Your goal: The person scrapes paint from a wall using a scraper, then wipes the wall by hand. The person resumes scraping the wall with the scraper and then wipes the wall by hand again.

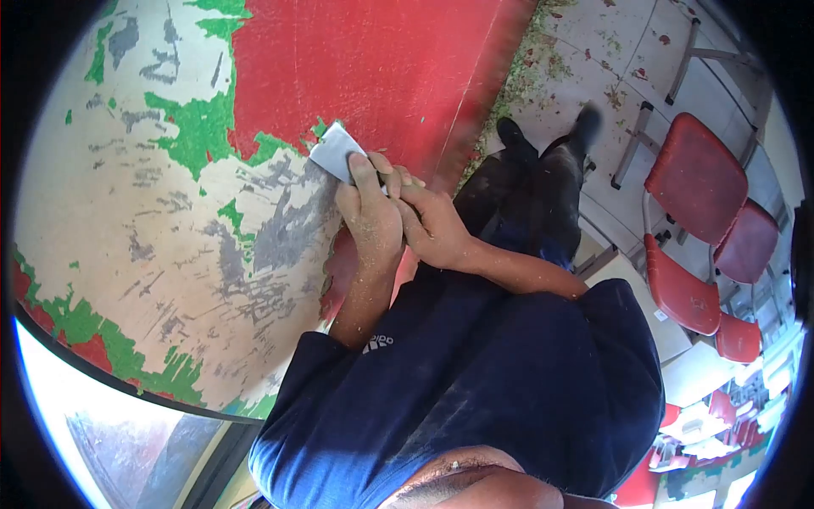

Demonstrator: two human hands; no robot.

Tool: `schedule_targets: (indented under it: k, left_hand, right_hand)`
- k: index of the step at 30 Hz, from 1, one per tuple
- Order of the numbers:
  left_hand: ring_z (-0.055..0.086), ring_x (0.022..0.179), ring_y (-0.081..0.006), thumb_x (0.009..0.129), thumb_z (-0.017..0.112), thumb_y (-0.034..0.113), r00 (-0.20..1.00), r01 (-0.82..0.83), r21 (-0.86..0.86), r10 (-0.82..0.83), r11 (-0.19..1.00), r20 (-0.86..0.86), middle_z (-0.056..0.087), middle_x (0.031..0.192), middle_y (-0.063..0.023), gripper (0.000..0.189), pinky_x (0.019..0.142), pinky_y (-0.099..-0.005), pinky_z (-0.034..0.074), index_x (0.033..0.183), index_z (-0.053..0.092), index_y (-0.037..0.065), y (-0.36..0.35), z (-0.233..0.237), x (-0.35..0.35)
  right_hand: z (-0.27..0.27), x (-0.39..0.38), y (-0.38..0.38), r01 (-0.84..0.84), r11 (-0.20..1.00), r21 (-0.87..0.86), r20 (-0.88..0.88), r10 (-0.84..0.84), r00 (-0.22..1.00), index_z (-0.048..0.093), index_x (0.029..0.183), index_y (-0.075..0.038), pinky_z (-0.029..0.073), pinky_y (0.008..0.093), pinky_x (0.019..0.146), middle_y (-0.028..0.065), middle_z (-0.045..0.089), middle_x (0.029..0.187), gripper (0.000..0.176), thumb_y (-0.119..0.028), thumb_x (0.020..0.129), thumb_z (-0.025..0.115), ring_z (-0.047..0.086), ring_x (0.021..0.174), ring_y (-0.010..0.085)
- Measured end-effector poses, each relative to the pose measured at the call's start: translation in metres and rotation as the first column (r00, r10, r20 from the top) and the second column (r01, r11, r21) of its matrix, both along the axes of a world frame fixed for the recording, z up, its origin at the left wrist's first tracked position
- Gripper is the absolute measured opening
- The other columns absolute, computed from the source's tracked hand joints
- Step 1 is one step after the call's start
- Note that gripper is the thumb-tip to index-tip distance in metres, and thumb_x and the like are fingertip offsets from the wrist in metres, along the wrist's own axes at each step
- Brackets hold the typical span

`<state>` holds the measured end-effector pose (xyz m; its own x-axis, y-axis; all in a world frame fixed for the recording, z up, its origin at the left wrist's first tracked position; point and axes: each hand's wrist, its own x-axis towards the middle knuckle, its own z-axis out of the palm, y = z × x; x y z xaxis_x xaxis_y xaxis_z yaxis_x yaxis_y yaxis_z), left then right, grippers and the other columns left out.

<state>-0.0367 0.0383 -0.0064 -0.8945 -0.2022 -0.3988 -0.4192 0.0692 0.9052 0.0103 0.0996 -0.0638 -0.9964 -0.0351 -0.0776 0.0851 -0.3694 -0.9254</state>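
Note:
A wide metal scraper blade (336, 154) rests against the edge of the red paint on a panel (356, 68). My left hand (373, 212) is closed around the tool, with its fingers over the back of the blade. Just to its right, my right hand (437, 227) is closed at the handle end, and the two hands touch. The handle is mostly hidden by my fingers. Green paint (199, 131) and a pale, grey-streaked surface (178, 254) show left of the blade. Fine debris clings to my left hand and forearm.
My legs and dark shoes (585, 127) are at the upper right, beside paint flakes on the tiled floor (602, 51). Red chairs (695, 174) with metal frames stand to the right. The panel's curved dark rim (136, 392) runs along the lower left.

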Motion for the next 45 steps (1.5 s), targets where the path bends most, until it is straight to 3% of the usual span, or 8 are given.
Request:
schedule_targets:
  k: [4,7,14,23,29,32,39,45]
  left_hand:
    - [0.045,0.057,-0.0176,0.100,0.035,0.039,0.998,-0.023,-0.071,0.019,0.997,-0.052,0.037,0.059,-0.0022,0.042,0.057,-0.0361,0.047,0.077,0.044,0.006,0.020,0.021,-0.019]
    - [0.045,0.058,-0.0179,0.100,0.035,0.036,1.000,-0.010,-0.089,0.009,0.996,-0.021,0.038,0.059,-0.0027,0.040,0.058,-0.0367,0.047,0.076,0.044,0.006,-0.003,0.007,0.016]
    - [0.046,0.059,-0.0185,0.101,0.034,0.031,0.999,-0.008,-0.044,0.006,0.999,-0.039,0.038,0.060,-0.0030,0.037,0.056,-0.0372,0.047,0.076,0.044,0.006,0.012,0.020,-0.008]
    - [0.046,0.061,-0.0184,0.100,0.035,0.035,0.998,-0.059,-0.031,0.060,0.998,0.025,0.036,0.059,-0.0020,0.039,0.059,-0.0380,0.048,0.075,0.044,0.006,0.007,0.003,0.011]
    - [0.045,0.057,-0.0172,0.100,0.034,0.035,0.995,-0.006,-0.087,-0.002,0.996,-0.101,0.037,0.058,-0.0022,0.040,0.055,-0.0370,0.046,0.075,0.044,0.006,0.025,0.031,-0.031]
    - [0.044,0.057,-0.0172,0.100,0.033,0.035,1.000,0.025,-0.060,-0.026,0.998,-0.013,0.037,0.057,-0.0023,0.041,0.055,-0.0367,0.046,0.072,0.042,0.006,0.012,0.022,-0.005]
    - [0.044,0.057,-0.0177,0.100,0.035,0.034,0.998,-0.061,0.006,0.061,0.998,-0.009,0.037,0.057,-0.0028,0.041,0.054,-0.0354,0.046,0.069,0.041,0.008,0.014,0.009,-0.005]
    - [0.045,0.056,-0.0174,0.099,0.037,0.036,1.000,-0.010,-0.050,0.010,0.999,0.002,0.038,0.057,-0.0030,0.041,0.055,-0.0351,0.046,0.072,0.044,0.006,0.011,0.003,-0.011]
  right_hand:
    - [0.018,-0.017,0.012,-0.123,0.990,-0.069,0.088,0.128,0.988,0.055,0.101,0.000,0.047,0.0486,0.066,0.0263,0.056,0.086,0.019,-0.012,0.088,0.048,0.056,0.081,0.0462]
    - [-0.001,0.010,0.001,-0.092,0.995,0.038,-0.067,0.095,0.993,0.054,0.103,0.000,0.047,0.0487,0.067,0.0265,0.056,0.089,0.020,-0.012,0.088,0.048,0.056,0.084,0.0464]
    - [0.007,-0.009,0.006,-0.016,1.000,0.002,-0.096,0.016,0.995,0.055,0.101,0.000,0.047,0.0489,0.069,0.0256,0.056,0.088,0.020,-0.012,0.088,0.048,0.056,0.082,0.0459]
    - [0.002,0.007,0.010,-0.146,0.989,-0.031,0.037,0.147,0.988,0.055,0.101,-0.001,0.047,0.0460,0.062,0.0252,0.056,0.086,0.018,-0.012,0.088,0.049,0.057,0.077,0.0443]
    - [0.026,-0.031,0.017,-0.174,0.981,-0.080,0.073,0.180,0.981,0.055,0.107,-0.003,0.047,0.0465,0.074,0.0242,0.057,0.095,0.022,-0.013,0.088,0.048,0.057,0.090,0.0424]
    - [0.011,-0.006,0.005,0.056,0.996,0.062,-0.131,-0.047,0.990,0.056,0.103,-0.002,0.048,0.0460,0.070,0.0246,0.058,0.090,0.020,-0.012,0.088,0.049,0.058,0.087,0.0431]
    - [0.001,-0.018,0.014,-0.156,0.987,-0.045,0.071,0.158,0.985,0.056,0.103,0.000,0.046,0.0487,0.073,0.0240,0.058,0.091,0.021,-0.012,0.088,0.048,0.058,0.087,0.0429]
    - [0.000,-0.011,0.011,-0.101,0.995,-0.016,0.071,0.102,0.992,0.056,0.100,0.000,0.046,0.0487,0.069,0.0256,0.056,0.087,0.020,-0.014,0.088,0.048,0.057,0.082,0.0438]
